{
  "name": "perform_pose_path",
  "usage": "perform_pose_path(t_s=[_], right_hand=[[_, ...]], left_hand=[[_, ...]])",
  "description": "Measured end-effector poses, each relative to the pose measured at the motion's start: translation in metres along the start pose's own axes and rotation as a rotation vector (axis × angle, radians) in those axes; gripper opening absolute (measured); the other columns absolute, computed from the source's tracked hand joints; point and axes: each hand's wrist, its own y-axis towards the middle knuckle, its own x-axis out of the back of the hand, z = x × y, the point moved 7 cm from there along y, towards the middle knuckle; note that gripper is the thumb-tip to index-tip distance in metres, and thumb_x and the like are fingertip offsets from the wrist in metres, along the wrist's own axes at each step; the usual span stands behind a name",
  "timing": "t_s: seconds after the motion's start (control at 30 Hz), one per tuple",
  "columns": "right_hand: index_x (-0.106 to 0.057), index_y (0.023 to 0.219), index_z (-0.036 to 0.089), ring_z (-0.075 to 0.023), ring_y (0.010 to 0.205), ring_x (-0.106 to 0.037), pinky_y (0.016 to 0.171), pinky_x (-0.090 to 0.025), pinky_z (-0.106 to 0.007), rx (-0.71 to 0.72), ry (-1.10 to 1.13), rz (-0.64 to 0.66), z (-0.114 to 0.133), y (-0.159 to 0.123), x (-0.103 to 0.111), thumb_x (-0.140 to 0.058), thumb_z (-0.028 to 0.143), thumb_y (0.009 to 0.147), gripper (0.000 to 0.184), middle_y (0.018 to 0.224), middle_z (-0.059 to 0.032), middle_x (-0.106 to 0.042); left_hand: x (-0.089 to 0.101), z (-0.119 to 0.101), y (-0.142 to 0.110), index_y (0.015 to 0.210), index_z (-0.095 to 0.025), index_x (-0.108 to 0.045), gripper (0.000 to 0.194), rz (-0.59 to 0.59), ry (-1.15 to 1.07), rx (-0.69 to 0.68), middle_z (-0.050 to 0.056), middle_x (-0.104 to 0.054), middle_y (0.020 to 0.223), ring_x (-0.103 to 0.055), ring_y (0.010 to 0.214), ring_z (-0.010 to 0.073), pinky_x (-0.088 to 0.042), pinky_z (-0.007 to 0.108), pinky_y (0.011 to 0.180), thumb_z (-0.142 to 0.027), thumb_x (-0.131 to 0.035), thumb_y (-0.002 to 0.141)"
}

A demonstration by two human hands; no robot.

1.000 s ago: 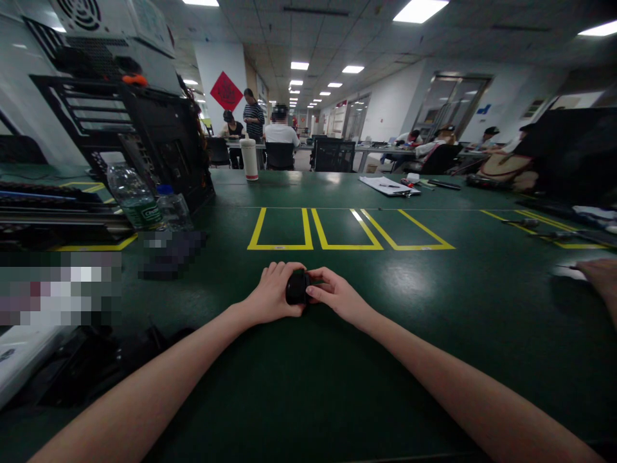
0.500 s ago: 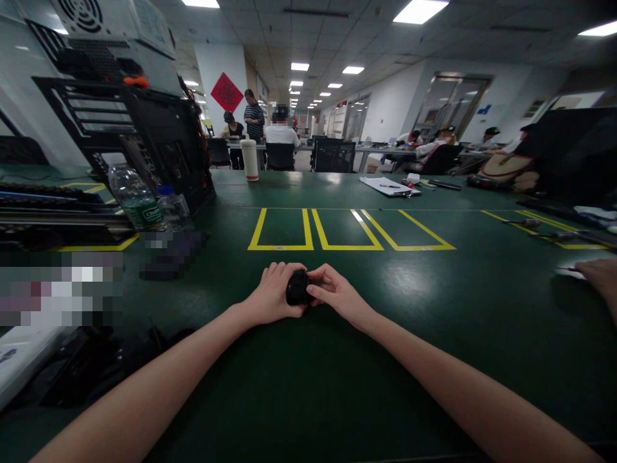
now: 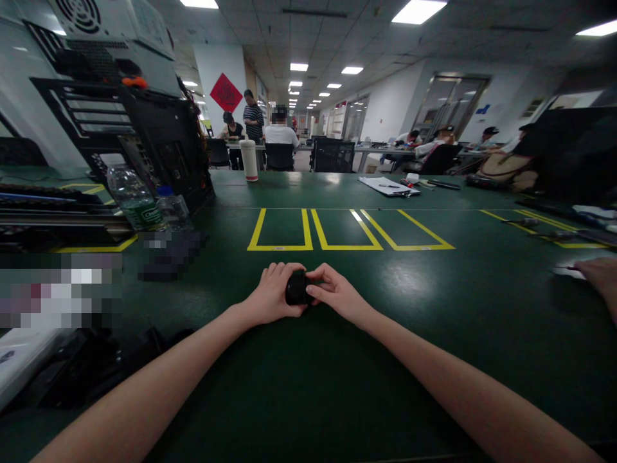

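Observation:
A small, glossy black rounded object (image 3: 295, 289) sits between my two hands, low over the green tabletop (image 3: 308, 379). My left hand (image 3: 276, 292) wraps round its left side, with the thumb below and the fingers over the top. From the right, my right hand (image 3: 333, 292) pinches its edge between thumb and fingers. Its exact kind cannot be made out, and my fingers hide part of it. Whether it touches the table is unclear.
Yellow tape outlines (image 3: 279, 248) lie beyond my hands. At left stand a black computer case (image 3: 164, 145), a plastic bottle (image 3: 130, 193) and a smaller blue-capped one (image 3: 173, 209). A white cup (image 3: 249, 161) and a clipboard (image 3: 385, 186) are farther back. Another person's hand (image 3: 598, 273) rests at right.

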Motion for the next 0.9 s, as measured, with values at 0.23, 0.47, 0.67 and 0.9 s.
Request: perform_pose_path(t_s=[0.23, 0.47, 0.67, 0.9], right_hand=[[-0.046, 0.095, 0.02, -0.0139, 0.08, -0.056, 0.061, -0.05, -0.027, -0.037, -0.047, -0.012, -0.0051, 0.0038, 0.0009, -0.056, 0.028, 0.074, 0.025, 0.096, -0.0027, -0.051], [-0.044, 0.097, 0.023, -0.0173, 0.1, -0.052, 0.081, -0.047, -0.034, 0.021, -0.009, 0.076, 0.0006, -0.0034, -0.0005, -0.063, 0.019, 0.069, 0.034, 0.107, -0.0015, -0.047], [-0.045, 0.093, 0.022, -0.0138, 0.082, -0.057, 0.064, -0.051, -0.028, 0.019, -0.044, 0.004, 0.0013, -0.0012, -0.0008, -0.055, 0.027, 0.075, 0.021, 0.098, -0.0014, -0.05], [-0.045, 0.099, 0.021, -0.0157, 0.086, -0.057, 0.071, -0.05, -0.033, -0.023, -0.065, 0.021, -0.0029, 0.0007, -0.0001, -0.055, 0.025, 0.075, 0.027, 0.1, -0.0032, -0.051]], left_hand=[[0.0014, 0.0001, -0.0005, 0.114, -0.023, -0.035, 0.062, 0.007, 0.003, -0.007, 0.005, -0.046, 0.099, -0.042, 0.086, 0.0236, -0.035, 0.036, 0.073, -0.036, -0.064, 0.06], [0.0009, 0.0004, -0.0006, 0.113, -0.024, -0.035, 0.061, 0.019, -0.013, 0.006, 0.006, -0.046, 0.1, -0.042, 0.086, 0.024, -0.034, 0.036, 0.073, -0.035, -0.064, 0.06], [0.001, -0.0004, -0.0003, 0.114, -0.025, -0.036, 0.062, 0.029, -0.031, 0.013, 0.005, -0.046, 0.101, -0.043, 0.087, 0.0243, -0.034, 0.036, 0.074, -0.036, -0.064, 0.06], [0.0003, -0.0002, -0.0001, 0.114, -0.023, -0.036, 0.062, 0.008, -0.012, -0.003, 0.006, -0.046, 0.099, -0.043, 0.086, 0.024, -0.034, 0.036, 0.073, -0.037, -0.064, 0.06]])
